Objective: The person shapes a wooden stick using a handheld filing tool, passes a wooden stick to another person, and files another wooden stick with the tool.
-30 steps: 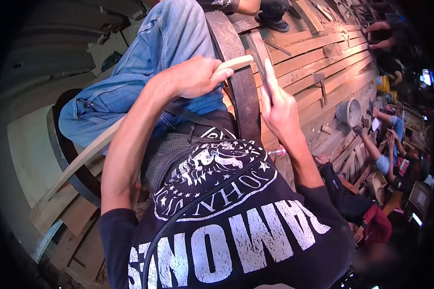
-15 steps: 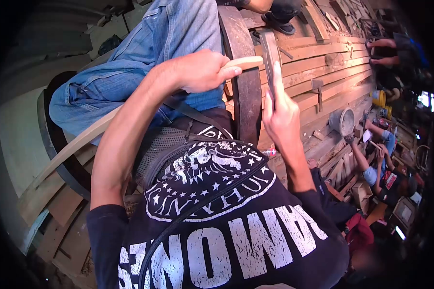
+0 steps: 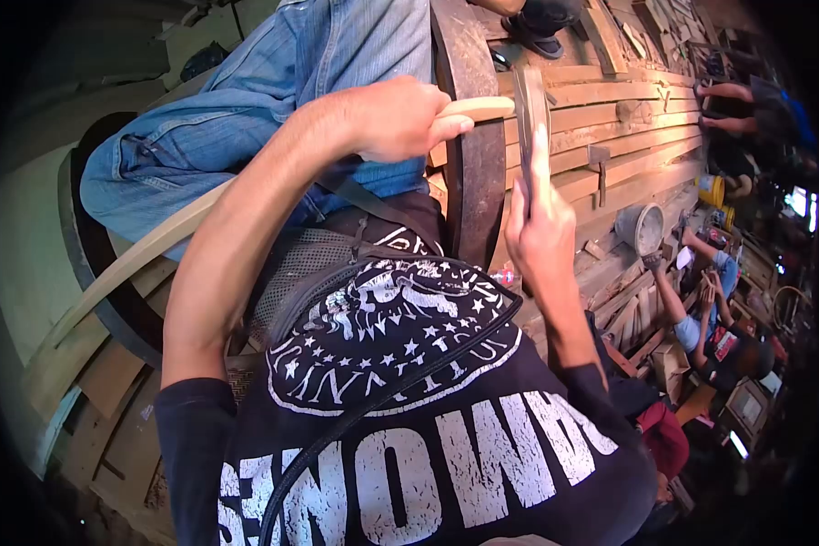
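Note:
My left hand (image 3: 396,118) is closed around a pale wooden strip (image 3: 482,109), whose rounded end sticks out past my thumb. A long curved wooden strip (image 3: 141,264) runs under my left forearm; whether it is the same piece is hidden. My right hand (image 3: 541,223) grips a long, flat, grey-brown bar-like tool (image 3: 530,100), index finger stretched along it. The tool stands almost at right angles to the strip, close by its end; I cannot tell whether they touch. Below both lies a thick dark curved band (image 3: 478,173), beside my jeans-clad leg (image 3: 337,55).
A hatchet-like tool (image 3: 600,168) lies on the plank floor (image 3: 646,136). To the right stand a grey bucket (image 3: 642,227) and a yellow bucket (image 3: 712,188). Another person (image 3: 723,318) sits far right, and a shoe (image 3: 539,38) shows at the top. Boards (image 3: 100,400) lie lower left.
Both hands have shifted slightly right and my left hand slightly up in view, still holding the strip and the tool. The view itself has moved a little.

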The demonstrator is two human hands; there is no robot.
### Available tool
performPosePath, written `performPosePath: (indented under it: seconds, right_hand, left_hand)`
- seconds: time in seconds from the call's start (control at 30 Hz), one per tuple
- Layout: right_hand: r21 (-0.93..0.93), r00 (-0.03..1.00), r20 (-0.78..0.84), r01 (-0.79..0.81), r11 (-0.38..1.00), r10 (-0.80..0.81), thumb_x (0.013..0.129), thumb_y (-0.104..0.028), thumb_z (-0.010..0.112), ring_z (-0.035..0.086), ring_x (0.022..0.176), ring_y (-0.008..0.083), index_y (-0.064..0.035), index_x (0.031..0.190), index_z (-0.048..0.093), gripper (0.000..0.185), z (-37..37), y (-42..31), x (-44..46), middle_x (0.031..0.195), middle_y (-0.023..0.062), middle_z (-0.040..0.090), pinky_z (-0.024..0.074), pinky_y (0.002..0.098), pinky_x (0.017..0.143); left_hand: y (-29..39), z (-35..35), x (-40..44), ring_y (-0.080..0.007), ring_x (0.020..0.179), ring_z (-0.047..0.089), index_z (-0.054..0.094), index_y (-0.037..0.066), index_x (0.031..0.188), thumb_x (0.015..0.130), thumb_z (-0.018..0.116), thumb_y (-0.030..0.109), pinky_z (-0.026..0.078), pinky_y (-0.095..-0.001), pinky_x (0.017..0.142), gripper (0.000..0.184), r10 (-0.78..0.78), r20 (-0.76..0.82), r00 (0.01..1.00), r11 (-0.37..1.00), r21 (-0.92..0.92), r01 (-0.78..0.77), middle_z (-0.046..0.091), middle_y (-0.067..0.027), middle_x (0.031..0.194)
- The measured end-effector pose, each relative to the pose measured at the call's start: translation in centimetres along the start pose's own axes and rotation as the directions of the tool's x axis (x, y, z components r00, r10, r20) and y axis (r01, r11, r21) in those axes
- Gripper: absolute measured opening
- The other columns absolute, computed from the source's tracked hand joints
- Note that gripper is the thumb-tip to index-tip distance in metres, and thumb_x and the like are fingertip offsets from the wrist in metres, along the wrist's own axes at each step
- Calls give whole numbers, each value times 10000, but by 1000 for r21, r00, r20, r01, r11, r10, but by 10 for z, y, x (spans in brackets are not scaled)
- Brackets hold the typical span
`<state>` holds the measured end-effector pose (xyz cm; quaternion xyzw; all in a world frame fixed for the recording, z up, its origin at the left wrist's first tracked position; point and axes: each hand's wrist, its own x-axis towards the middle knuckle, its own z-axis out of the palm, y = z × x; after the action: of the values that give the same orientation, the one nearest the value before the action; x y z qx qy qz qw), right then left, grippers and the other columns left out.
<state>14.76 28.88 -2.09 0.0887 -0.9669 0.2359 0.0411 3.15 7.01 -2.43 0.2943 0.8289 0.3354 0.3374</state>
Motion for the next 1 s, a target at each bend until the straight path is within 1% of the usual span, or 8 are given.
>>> performPosePath:
  seconds: [0.1,0.23,0.4,0.57,0.63,0.67,0.8,1.0]
  right_hand:
    - [-41,998,44,-37,998,39,897,-44,578,626,606,388,-96,1499,309,661,2,-4,40,702,224,626,495,442,575]
    - [-7,996,76,-42,999,42,901,-53,580,614,599,400,-101,1499,312,656,-10,-8,9,695,230,614,479,457,549]
    - [16,1000,7,1,1000,-1,905,-61,576,619,625,406,-93,1489,318,640,2,-5,23,721,241,618,478,471,565]
    - [-1,998,61,-19,1000,19,905,-65,580,626,646,411,-92,1485,322,636,-8,-11,17,744,245,633,483,475,579]
    - [62,998,54,-37,997,34,907,-74,577,628,656,413,-90,1482,325,629,-9,-11,-2,753,250,637,485,482,590]
    - [7,996,72,-49,999,48,907,-74,574,624,646,418,-92,1487,318,635,-7,-10,0,744,252,633,485,481,580]
    - [-58,999,54,7,998,-3,901,-53,571,619,620,412,-101,1500,298,660,0,-8,45,721,247,625,486,466,559]
    - [-17,995,85,-54,998,55,906,-68,573,618,610,410,-97,1499,299,654,-8,-10,6,711,248,621,483,471,555]
  left_hand:
    - [-3,0,4,-353,680,614,637,-6,984,1003,452,426,469,-448,662,470,4,20,1000,1000,23,-4,626,-215,721]
    - [-6,0,3,-350,655,596,622,-17,939,1004,444,435,460,-451,647,491,46,-27,999,999,0,-46,607,-193,684]
    - [-3,0,3,-335,657,600,603,-21,903,1002,446,454,465,-438,651,509,0,7,1000,1000,-7,1,599,-182,676]
    - [-7,1,4,-351,668,603,614,-14,937,1001,454,441,468,-444,654,487,54,-22,998,998,14,-54,608,-193,691]
    - [-4,3,1,-365,677,606,625,-12,965,999,460,437,470,-448,659,479,54,-33,998,998,39,-52,612,-198,692]
    - [-3,-1,2,-373,684,609,632,-14,977,997,470,428,471,-446,661,471,6,19,1000,1000,19,-7,616,-201,694]
    - [0,-5,0,-373,699,621,639,-8,974,1000,452,437,471,-447,665,483,-3,24,1000,1000,-17,3,628,-207,713]
    - [-2,-1,0,-366,705,624,640,-9,971,998,452,427,476,-452,678,475,-4,-6,1000,1000,3,4,632,-213,724]
